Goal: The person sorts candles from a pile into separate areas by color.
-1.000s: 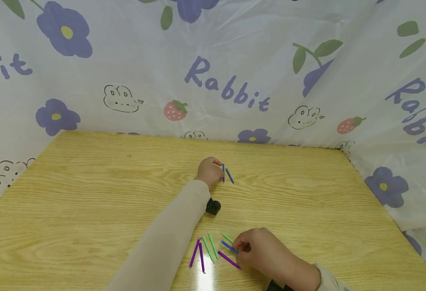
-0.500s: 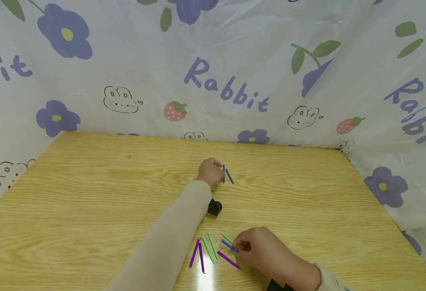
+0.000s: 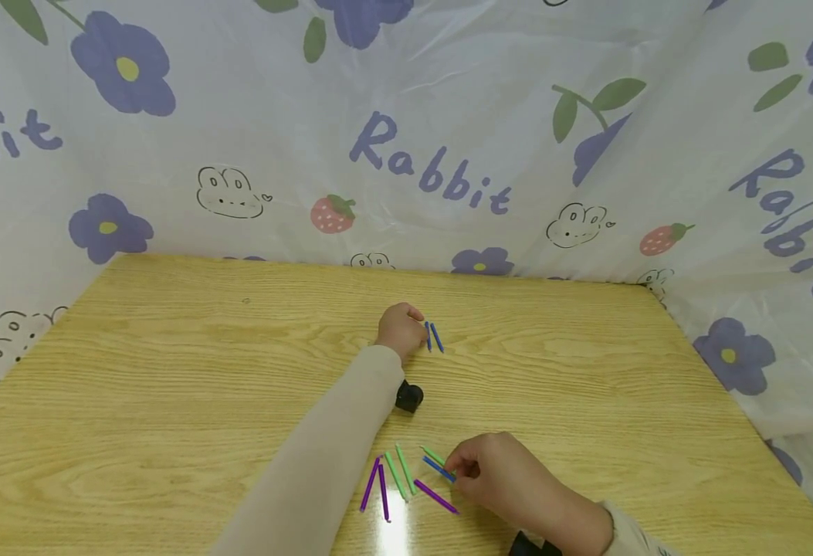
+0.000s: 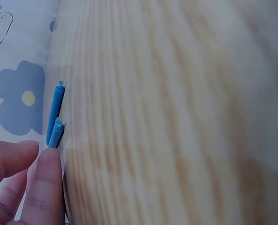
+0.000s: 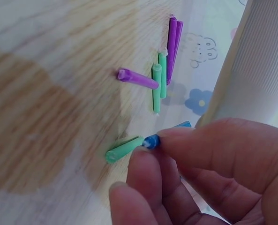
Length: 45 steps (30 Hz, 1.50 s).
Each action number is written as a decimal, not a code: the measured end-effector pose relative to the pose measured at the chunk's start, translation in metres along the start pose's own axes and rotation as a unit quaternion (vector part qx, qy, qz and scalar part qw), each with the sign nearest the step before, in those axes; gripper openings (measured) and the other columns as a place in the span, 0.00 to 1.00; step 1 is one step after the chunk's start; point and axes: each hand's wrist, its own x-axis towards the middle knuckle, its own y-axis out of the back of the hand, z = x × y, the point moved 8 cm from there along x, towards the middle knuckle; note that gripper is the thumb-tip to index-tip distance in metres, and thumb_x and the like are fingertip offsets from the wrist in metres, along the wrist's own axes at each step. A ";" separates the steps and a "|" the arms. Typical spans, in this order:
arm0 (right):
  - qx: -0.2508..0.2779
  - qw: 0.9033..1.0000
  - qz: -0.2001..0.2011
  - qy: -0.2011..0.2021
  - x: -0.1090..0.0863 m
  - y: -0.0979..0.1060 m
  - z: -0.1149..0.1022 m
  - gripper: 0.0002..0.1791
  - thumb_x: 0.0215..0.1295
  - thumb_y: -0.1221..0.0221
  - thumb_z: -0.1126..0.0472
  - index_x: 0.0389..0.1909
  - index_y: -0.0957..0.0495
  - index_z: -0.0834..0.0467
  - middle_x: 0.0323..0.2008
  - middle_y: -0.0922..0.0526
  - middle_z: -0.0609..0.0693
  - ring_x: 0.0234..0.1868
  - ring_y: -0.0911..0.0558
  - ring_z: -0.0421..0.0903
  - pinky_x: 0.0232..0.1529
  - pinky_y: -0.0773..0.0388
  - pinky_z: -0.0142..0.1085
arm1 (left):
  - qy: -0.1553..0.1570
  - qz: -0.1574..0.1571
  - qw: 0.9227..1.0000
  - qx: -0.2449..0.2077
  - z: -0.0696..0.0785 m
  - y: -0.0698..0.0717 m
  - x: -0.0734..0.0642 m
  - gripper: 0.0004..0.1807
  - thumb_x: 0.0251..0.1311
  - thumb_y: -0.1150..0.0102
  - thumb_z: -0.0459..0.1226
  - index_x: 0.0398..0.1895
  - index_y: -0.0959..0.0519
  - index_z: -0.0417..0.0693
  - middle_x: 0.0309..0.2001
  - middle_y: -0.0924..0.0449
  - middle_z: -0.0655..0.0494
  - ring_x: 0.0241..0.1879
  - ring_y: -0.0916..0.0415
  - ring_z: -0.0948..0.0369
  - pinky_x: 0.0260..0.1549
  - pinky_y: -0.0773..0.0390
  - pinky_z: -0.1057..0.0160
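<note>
Far out on the table, my left hand [image 3: 402,330] is beside two slim blue candles lying side by side. Its index fingertip overlaps the end of the nearer blue candle [image 4: 57,133], with the thumb tip apart from it; the farther blue candle [image 4: 56,112] lies just beyond. Close to me, my right hand [image 3: 499,475] pinches another blue candle [image 5: 152,141] between thumb and index finger. Right by those fingers lies a green candle [image 5: 123,150], partly covered in the head view. A purple candle [image 3: 436,496] lies just left of the right hand.
Two green candles [image 3: 395,475] and two purple candles [image 3: 384,493] lie between my left sleeve [image 3: 323,440] and right hand. A black wrist camera [image 3: 409,397] sits under the left wrist. Patterned white cloth [image 3: 274,139] borders the wooden table [image 3: 170,371] at the back and sides.
The blue candle at my left hand has come down slightly nearer me, now lined up beside the other blue one. My right hand keeps its pinch, almost unmoved.
</note>
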 end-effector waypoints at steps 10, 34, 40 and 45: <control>0.002 1.000 0.003 -0.005 -0.001 0.000 0.001 0.08 0.53 0.39 0.74 0.30 0.16 0.60 0.28 0.17 0.45 0.27 0.25 0.34 0.27 0.26 0.29 | 0.002 -0.009 1.000 0.008 -0.003 0.005 0.005 0.16 0.53 0.40 0.22 0.46 0.21 0.39 0.48 0.22 0.44 0.35 0.29 0.54 0.29 0.27 0.61; 0.014 1.000 0.020 -0.011 -0.003 0.004 0.003 0.07 0.56 0.39 0.73 0.33 0.16 0.59 0.29 0.18 0.44 0.29 0.24 0.37 0.29 0.25 0.30 | 0.000 -0.053 0.994 -0.093 -0.003 0.035 -0.012 0.20 0.58 0.41 0.26 0.55 0.26 0.34 0.54 0.27 0.41 0.47 0.22 0.47 0.46 0.20 0.56; 0.021 1.000 0.017 -0.015 -0.004 0.004 0.003 0.08 0.56 0.39 0.73 0.33 0.16 0.60 0.29 0.18 0.44 0.29 0.24 0.37 0.29 0.25 0.30 | -0.011 -0.066 0.991 -0.112 0.001 0.044 -0.019 0.19 0.59 0.44 0.25 0.55 0.28 0.32 0.51 0.27 0.40 0.49 0.24 0.46 0.49 0.22 0.54; 0.026 0.999 0.015 -0.018 -0.005 0.003 0.004 0.08 0.56 0.40 0.73 0.32 0.16 0.60 0.29 0.18 0.45 0.29 0.23 0.38 0.28 0.25 0.30 | -0.024 -0.083 0.990 -0.108 0.008 0.051 -0.031 0.18 0.59 0.45 0.25 0.54 0.29 0.34 0.47 0.26 0.43 0.51 0.25 0.45 0.51 0.23 0.52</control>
